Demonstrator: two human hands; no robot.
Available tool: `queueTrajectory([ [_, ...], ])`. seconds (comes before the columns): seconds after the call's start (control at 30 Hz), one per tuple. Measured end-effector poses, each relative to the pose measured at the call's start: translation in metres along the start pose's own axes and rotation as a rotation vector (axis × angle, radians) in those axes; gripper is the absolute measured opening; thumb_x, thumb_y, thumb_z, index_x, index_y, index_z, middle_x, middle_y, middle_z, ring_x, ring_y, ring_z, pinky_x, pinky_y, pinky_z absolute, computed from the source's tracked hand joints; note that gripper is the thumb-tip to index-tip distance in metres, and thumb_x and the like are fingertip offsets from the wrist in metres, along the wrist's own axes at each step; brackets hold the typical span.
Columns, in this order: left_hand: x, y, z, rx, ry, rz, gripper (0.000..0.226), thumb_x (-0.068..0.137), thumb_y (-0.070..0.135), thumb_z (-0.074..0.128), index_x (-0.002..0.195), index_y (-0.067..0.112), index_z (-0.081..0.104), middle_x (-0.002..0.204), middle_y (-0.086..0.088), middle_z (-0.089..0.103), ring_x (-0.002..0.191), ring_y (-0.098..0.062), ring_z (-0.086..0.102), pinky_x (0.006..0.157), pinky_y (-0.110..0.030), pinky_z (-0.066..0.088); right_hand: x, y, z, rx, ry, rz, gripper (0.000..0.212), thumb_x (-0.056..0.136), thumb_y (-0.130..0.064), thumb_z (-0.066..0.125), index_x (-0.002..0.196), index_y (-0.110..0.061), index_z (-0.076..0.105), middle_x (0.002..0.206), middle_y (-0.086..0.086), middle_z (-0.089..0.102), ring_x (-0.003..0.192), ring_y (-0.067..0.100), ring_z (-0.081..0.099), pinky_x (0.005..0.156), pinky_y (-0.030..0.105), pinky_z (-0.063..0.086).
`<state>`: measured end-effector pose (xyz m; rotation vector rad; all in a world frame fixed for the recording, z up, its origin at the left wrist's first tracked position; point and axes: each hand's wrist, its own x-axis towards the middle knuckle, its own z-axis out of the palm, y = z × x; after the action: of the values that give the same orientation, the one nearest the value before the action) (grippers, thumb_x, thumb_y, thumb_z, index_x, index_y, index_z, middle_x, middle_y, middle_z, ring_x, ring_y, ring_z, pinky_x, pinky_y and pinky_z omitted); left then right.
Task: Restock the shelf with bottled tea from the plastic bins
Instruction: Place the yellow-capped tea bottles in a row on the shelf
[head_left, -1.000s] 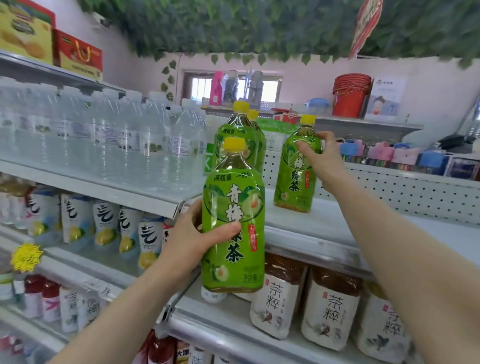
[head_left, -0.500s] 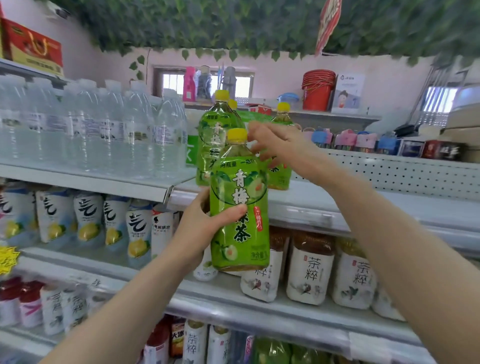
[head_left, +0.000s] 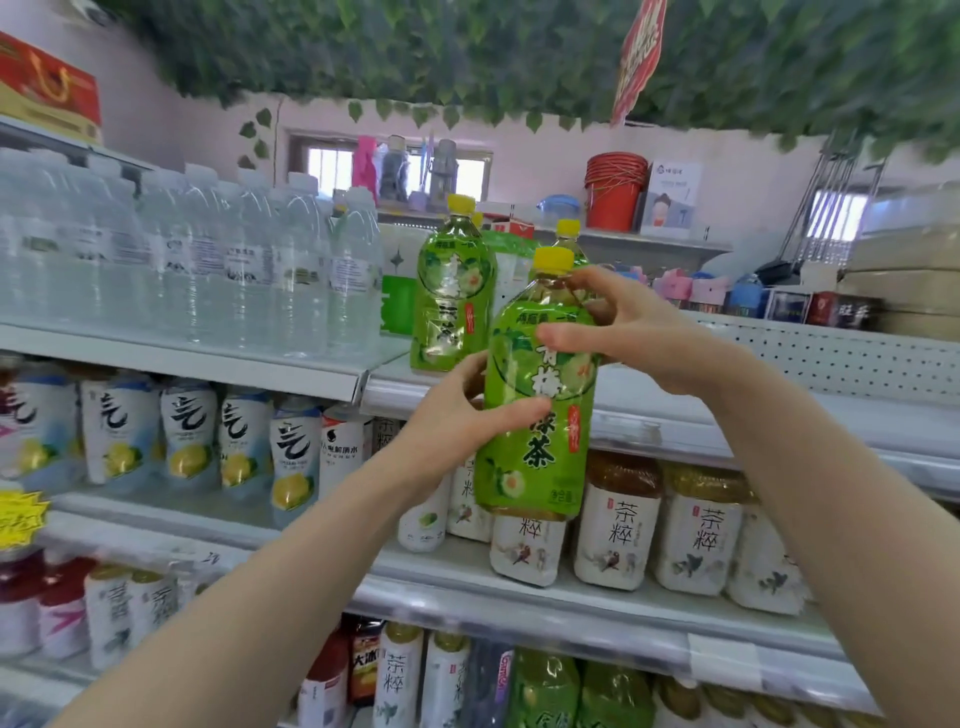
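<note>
Both hands hold one green tea bottle (head_left: 537, 415) upright in front of the shelving. The left hand (head_left: 457, 421) grips its lower body from the left, thumb laid across the label and fingers (head_left: 470, 371) curled round the back. The right hand (head_left: 623, 325) takes the bottle's shoulder from the right, thumb across the front just under the yellow cap (head_left: 554, 259) and fingers curled round the neck behind it. Below the left fingers, behind the bottle's base, a row of white-labelled tea bottles (head_left: 615, 525) stands on the middle shelf (head_left: 519, 582). Beyond both sets of fingers lies the upper shelf (head_left: 649, 415), where another green tea bottle (head_left: 451, 291) stands just left of the held one, and a third one's yellow cap (head_left: 568, 227) peeks out behind the right fingers. Further left of the left fingers, clear water bottles (head_left: 208, 260) crowd the upper shelf. Far behind, a stack of red buckets (head_left: 615, 189) sits on a high ledge.
</note>
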<state>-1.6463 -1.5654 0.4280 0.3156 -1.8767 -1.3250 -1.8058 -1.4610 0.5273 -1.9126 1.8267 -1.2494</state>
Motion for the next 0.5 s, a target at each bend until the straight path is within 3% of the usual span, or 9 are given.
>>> queueTrajectory([
  [0.07,0.012,0.012,-0.008,0.092,0.019,0.055,0.087,0.065,0.054,0.081,0.139,0.028,0.044,0.121,0.017,0.058,0.105,0.005,0.058,0.078,-0.010,0.051,0.003,-0.007,-0.011,0.009,0.050,-0.032,0.067,0.061,-0.045,0.079,0.122,-0.033,0.054,0.113,0.003,0.070,0.097,0.018,0.072,0.076,0.028,0.056],
  [0.17,0.036,0.016,-0.022,0.267,0.208,0.137,0.093,0.064,0.066,0.075,0.142,0.026,0.043,0.131,0.010,0.055,0.117,-0.005,0.054,0.101,-0.029,0.046,0.015,-0.015,-0.033,-0.007,0.146,-0.065,0.057,0.062,-0.046,0.078,0.113,-0.036,0.056,0.112,-0.001,0.069,0.096,0.015,0.070,0.075,0.027,0.055],
  [0.3,0.074,0.008,-0.032,0.583,0.495,0.132,0.098,0.072,0.053,0.078,0.149,0.017,0.029,0.147,-0.005,0.038,0.134,-0.020,0.039,0.111,-0.041,0.035,0.046,-0.012,-0.056,-0.055,0.320,-0.096,0.051,0.077,-0.039,0.080,0.119,-0.034,0.053,0.104,-0.009,0.067,0.089,0.010,0.069,0.074,0.029,0.057],
  [0.4,0.099,-0.002,-0.032,0.711,0.546,0.034,0.111,0.070,0.052,0.080,0.152,0.009,0.018,0.152,-0.015,0.028,0.140,-0.030,0.029,0.115,-0.044,0.029,0.069,0.002,-0.061,-0.147,0.389,-0.135,0.054,0.079,-0.041,0.080,0.125,-0.030,0.053,0.108,-0.015,0.065,0.091,0.005,0.066,0.085,0.033,0.057],
  [0.5,0.114,-0.011,-0.030,0.744,0.588,-0.026,0.118,0.068,0.050,0.082,0.152,0.009,0.010,0.154,-0.018,0.023,0.141,-0.035,0.026,0.116,-0.047,0.027,0.087,0.017,-0.057,-0.220,0.426,-0.130,0.065,0.081,-0.045,0.078,0.136,-0.025,0.050,0.120,-0.010,0.061,0.089,-0.003,0.060,0.087,0.030,0.053],
])
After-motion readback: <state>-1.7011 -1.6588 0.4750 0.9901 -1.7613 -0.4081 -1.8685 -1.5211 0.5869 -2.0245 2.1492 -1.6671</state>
